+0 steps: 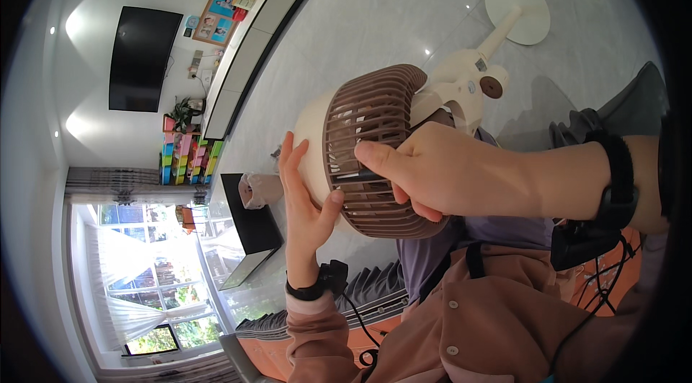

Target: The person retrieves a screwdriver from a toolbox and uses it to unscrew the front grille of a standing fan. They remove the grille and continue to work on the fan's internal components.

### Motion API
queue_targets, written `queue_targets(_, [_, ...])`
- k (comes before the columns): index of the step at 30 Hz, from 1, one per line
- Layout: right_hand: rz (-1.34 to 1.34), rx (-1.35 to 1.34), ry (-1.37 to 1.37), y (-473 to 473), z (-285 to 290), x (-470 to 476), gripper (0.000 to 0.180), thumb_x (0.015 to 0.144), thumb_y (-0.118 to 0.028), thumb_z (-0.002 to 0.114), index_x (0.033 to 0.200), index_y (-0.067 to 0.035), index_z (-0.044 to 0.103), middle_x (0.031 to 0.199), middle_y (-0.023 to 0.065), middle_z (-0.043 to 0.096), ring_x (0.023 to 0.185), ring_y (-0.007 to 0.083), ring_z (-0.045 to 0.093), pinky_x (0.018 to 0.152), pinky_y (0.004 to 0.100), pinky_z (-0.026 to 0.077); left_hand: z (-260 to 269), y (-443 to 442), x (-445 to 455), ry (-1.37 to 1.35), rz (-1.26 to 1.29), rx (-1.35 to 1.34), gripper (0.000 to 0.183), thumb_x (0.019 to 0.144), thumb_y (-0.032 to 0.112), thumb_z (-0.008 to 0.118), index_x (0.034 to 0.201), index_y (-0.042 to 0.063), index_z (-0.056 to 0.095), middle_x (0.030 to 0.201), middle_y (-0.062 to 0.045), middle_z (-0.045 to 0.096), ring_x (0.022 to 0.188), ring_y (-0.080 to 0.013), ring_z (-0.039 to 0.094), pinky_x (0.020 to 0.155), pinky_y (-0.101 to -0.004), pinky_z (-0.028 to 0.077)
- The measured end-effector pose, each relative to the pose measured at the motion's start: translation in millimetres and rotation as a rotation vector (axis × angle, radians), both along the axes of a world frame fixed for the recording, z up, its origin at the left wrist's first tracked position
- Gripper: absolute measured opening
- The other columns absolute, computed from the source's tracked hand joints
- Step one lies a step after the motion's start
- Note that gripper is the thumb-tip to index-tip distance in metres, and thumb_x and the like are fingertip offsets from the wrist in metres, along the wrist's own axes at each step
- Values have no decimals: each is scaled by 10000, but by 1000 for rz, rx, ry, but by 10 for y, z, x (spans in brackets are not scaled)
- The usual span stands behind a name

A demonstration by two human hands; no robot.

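A pedestal fan lies before me with its brown slatted grille point(373, 210) and cream housing point(311, 150) raised near my lap. My left hand point(308, 199) is spread over the housing, thumb resting by the grille's rim. Against the slats, my right hand point(432, 172) has curled fingers around a slim dark tool point(367, 173); its thin, paler end reaches over or between the slats, and its exact kind is unclear. The fan's cream neck point(459, 77) carries a brown round knob point(491, 87). A pole leads to the round base point(519, 12) on the floor.
A waste bin with a liner point(259, 191) is by a black-topped low table point(251, 226). Along the wall runs a long low cabinet point(254, 45) beneath a television point(143, 58). Orange patterned seating point(265, 353) is around me. Black cables point(600, 280) hang from my wrist devices.
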State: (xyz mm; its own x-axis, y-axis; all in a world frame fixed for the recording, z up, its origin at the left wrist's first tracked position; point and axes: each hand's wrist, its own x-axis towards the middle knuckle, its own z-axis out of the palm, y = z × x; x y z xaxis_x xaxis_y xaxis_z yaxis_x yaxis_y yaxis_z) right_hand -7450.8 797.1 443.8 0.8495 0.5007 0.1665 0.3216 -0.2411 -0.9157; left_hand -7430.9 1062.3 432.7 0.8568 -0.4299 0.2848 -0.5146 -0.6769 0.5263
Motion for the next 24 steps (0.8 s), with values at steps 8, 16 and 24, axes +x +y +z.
queue_targets(8, [-42,-580,-1225,-15,-111,62,297,891,-263,570,674,-70,509,526,20,483,465,170,492,477,295,372,-17,33,27,-25,-11,19,774,826,439,639,1410,36,331,1511,-268,211,1382,-426,258,1099,-493,260])
queue_targets(16, [-81,-318,-687,-26,-117,56,350,919,-312,547,724,-23,513,596,107,539,522,245,554,508,343,413,-23,37,27,-13,-12,5,776,821,433,646,1410,37,333,1510,-271,211,1384,-425,254,1102,-497,252])
queue_targets(24, [82,-405,-212,-26,15,-10,296,938,-208,479,1020,57,582,637,196,612,605,343,641,540,433,502,-19,11,-14,-10,4,-8,776,814,433,648,1406,39,340,1506,-270,214,1383,-424,257,1096,-501,261])
